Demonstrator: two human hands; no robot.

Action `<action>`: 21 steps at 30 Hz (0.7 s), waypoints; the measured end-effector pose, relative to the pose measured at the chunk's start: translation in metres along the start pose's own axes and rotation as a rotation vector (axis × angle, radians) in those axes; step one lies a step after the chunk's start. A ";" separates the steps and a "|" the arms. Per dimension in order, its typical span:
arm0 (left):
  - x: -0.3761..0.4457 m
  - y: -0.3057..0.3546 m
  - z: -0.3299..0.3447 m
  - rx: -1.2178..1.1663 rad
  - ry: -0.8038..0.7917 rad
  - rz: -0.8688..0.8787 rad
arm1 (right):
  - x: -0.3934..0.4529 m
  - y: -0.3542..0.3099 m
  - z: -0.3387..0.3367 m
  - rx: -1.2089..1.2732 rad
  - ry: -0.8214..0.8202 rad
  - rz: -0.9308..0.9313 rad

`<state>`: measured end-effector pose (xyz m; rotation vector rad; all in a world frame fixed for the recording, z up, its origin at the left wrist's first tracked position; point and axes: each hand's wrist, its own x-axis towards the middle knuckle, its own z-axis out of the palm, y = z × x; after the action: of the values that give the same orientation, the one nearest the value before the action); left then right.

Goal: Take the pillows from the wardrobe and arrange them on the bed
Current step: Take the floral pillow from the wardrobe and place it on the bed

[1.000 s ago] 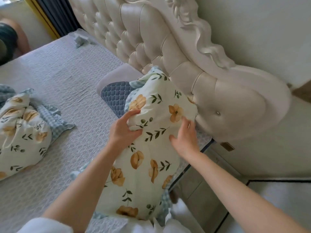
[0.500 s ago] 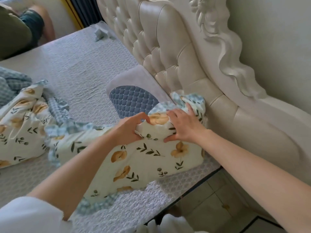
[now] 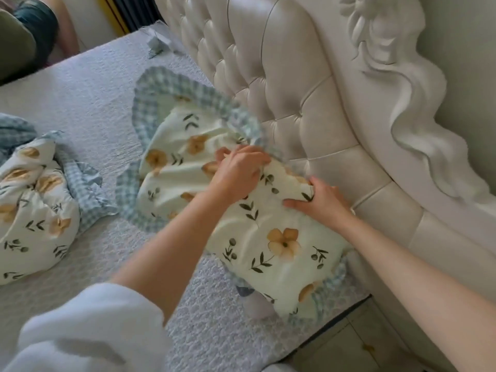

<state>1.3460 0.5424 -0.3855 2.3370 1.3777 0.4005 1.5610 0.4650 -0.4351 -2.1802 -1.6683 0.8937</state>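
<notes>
A cream floral pillow (image 3: 271,245) with a blue checked frill lies flat on the bed (image 3: 88,103), right beside the tufted headboard (image 3: 290,84). My left hand (image 3: 239,174) grips a bunch of its cover near the far edge. My right hand (image 3: 319,201) presses on the edge nearest the headboard, fingers curled into the fabric. A second floral pillow (image 3: 29,210) lies crumpled at the left of the bed. A grey-blue cushion corner (image 3: 255,302) peeks out under the first pillow.
A person (image 3: 29,33) in dark shorts sits at the bed's far left corner. A small crumpled cloth (image 3: 158,44) lies by the headboard's far end. Tiled floor (image 3: 346,342) shows past the bed's near right edge.
The pillow has gone from leaning upright against the headboard to lying flat over the quilted blue cushion, which it now covers. Both hands have shifted along its headboard edge.
</notes>
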 end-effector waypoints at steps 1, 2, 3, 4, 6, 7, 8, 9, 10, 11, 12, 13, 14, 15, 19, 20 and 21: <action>0.001 -0.004 0.010 -0.022 0.046 -0.067 | 0.008 0.008 0.004 0.018 -0.021 0.070; -0.003 -0.009 0.022 -0.034 0.045 -0.166 | 0.014 0.017 0.009 -0.001 -0.046 0.130; -0.010 -0.017 0.035 -0.050 0.007 -0.292 | 0.021 0.027 0.017 -0.054 -0.071 0.180; -0.021 -0.025 0.050 -0.077 -0.044 -0.436 | 0.026 0.035 0.025 -0.124 -0.098 0.220; -0.048 -0.043 0.076 -0.177 -0.101 -0.746 | 0.031 0.044 0.041 -0.222 -0.151 0.270; -0.061 -0.051 0.088 -0.247 -0.098 -0.886 | 0.032 0.047 0.048 -0.244 -0.163 0.273; -0.073 -0.058 0.098 -0.331 -0.089 -0.995 | 0.033 0.048 0.054 -0.261 -0.160 0.264; -0.082 -0.065 0.106 -0.434 -0.078 -1.075 | 0.033 0.050 0.058 -0.268 -0.145 0.253; -0.090 -0.070 0.115 -0.563 -0.059 -1.150 | 0.034 0.052 0.062 -0.263 -0.132 0.243; -0.096 -0.074 0.121 -0.711 -0.033 -1.224 | 0.034 0.053 0.063 -0.241 -0.121 0.240; -0.100 -0.075 0.125 -0.864 -0.009 -1.293 | 0.033 0.054 0.063 -0.211 -0.110 0.242; -0.103 -0.076 0.129 -1.013 -0.002 -1.353 | 0.034 0.054 0.064 -0.187 -0.106 0.247; -0.104 -0.076 0.132 -1.124 -0.012 -1.387 | 0.034 0.055 0.063 -0.166 -0.102 0.255; -0.104 -0.074 0.135 -1.180 -0.013 -1.396 | 0.034 0.056 0.063 -0.136 -0.095 0.259; -0.093 -0.076 0.136 -1.173 0.154 -1.336 | 0.027 0.055 0.061 -0.017 -0.001 0.186; -0.088 -0.077 0.134 -1.150 0.196 -1.298 | 0.026 0.052 0.062 0.007 0.036 0.163; -0.082 -0.080 0.130 -1.122 0.231 -1.255 | 0.026 0.048 0.063 0.037 0.076 0.146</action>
<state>1.3025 0.4808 -0.5413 0.3876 1.7289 0.7351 1.5648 0.4643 -0.5185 -2.3041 -1.4627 0.8593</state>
